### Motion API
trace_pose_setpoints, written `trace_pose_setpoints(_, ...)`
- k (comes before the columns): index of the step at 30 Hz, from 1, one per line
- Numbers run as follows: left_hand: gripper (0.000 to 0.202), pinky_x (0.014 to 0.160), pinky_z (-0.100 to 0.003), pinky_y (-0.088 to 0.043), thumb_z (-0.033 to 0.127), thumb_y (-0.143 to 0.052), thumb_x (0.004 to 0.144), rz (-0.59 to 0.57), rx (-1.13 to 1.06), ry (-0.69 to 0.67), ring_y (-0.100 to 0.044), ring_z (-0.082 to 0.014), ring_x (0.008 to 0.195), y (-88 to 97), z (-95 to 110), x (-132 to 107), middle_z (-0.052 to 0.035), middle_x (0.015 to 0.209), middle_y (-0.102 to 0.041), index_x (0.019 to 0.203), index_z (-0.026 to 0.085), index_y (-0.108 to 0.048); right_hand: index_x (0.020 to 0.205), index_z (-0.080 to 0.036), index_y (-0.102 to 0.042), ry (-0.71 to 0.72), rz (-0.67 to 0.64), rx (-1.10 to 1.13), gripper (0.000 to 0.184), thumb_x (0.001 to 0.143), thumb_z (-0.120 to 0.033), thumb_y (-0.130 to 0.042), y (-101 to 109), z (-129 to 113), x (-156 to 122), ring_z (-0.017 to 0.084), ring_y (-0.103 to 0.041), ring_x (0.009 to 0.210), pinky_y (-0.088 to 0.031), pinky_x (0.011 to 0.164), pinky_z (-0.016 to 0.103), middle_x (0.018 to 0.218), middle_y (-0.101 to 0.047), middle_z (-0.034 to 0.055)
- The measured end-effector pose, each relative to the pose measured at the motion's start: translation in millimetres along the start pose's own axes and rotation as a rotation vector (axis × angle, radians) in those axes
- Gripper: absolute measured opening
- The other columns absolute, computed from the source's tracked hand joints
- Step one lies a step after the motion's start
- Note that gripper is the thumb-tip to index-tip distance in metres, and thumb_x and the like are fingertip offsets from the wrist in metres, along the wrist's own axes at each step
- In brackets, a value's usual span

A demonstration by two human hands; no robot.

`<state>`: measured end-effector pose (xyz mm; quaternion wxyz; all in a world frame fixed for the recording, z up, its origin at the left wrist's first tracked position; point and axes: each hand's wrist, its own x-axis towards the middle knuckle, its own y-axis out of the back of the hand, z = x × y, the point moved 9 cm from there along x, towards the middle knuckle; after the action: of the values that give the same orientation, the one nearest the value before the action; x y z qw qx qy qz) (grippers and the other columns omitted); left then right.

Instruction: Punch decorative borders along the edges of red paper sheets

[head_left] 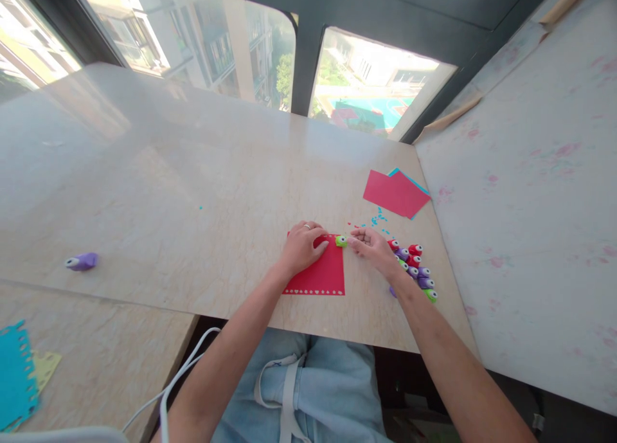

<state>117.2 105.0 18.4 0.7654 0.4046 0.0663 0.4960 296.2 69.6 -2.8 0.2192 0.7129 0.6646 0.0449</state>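
A sheet of red paper [313, 272] lies on the table, with a row of small punched shapes along its near edge. My left hand [303, 245] rests on the paper's left and far part, thumb apart from the fingers, holding nothing. At the far right corner of the sheet sits a green craft punch [341, 241]. Just right of that punch is my right hand [369, 249], its fingers loosely bent and apart, with nothing visible in them. Whether its thumb tip touches the punch I cannot make out.
Several red, purple and green punches [413, 260] stand right of my right hand. Blue and red paper bits [379, 219] lie beyond it, near stacked red sheets [393, 192]. A purple punch [83, 262] and punched blue paper [17, 372] lie left. A white cable [166, 391] crosses below.
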Motion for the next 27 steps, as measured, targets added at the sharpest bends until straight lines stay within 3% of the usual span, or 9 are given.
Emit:
trace_pose_setpoints(14, 0.012, 0.092, -0.039, -0.046, 0.019, -0.063, 0.085, 0.001, -0.007, 0.002, -0.061, -0.0219, 0.096, 0.9, 1, 0, -0.0046, 0.101, -0.072, 0.092, 0.022, -0.071, 0.067, -0.019, -0.055, -0.163, -0.111, -0.189, 0.040, 0.069, -0.056, -0.071, -7, -6, 10, 0.011, -0.048, 0.053, -0.038, 0.050, 0.023, 0.058, -0.054, -0.0022)
trace_pose_setpoints(20, 0.014, 0.093, -0.040, -0.045, 0.019, -0.061, 0.085, 0.007, -0.005, 0.002, -0.060, -0.0217, 0.097, -0.3, -1, 0, -0.0052, 0.101, -0.072, 0.093, 0.022, -0.072, 0.062, -0.018, -0.056, -0.256, -0.209, -0.236, 0.034, 0.071, -0.048, -0.071, -10, -11, 16, 0.011, -0.051, 0.052, -0.037, 0.048, 0.022, 0.057, -0.058, 0.0002)
trace_pose_setpoints(27, 0.015, 0.094, -0.041, -0.046, 0.019, -0.060, 0.085, -0.002, -0.003, 0.013, -0.061, -0.0223, 0.097, 1.3, 1, 1, -0.0058, 0.101, -0.072, 0.094, 0.022, -0.072, 0.058, -0.018, -0.056, -0.298, -0.296, -0.282, 0.031, 0.071, -0.042, -0.072, -13, -14, 23, 0.008, -0.043, 0.044, -0.027, 0.041, 0.023, 0.057, -0.059, -0.0003)
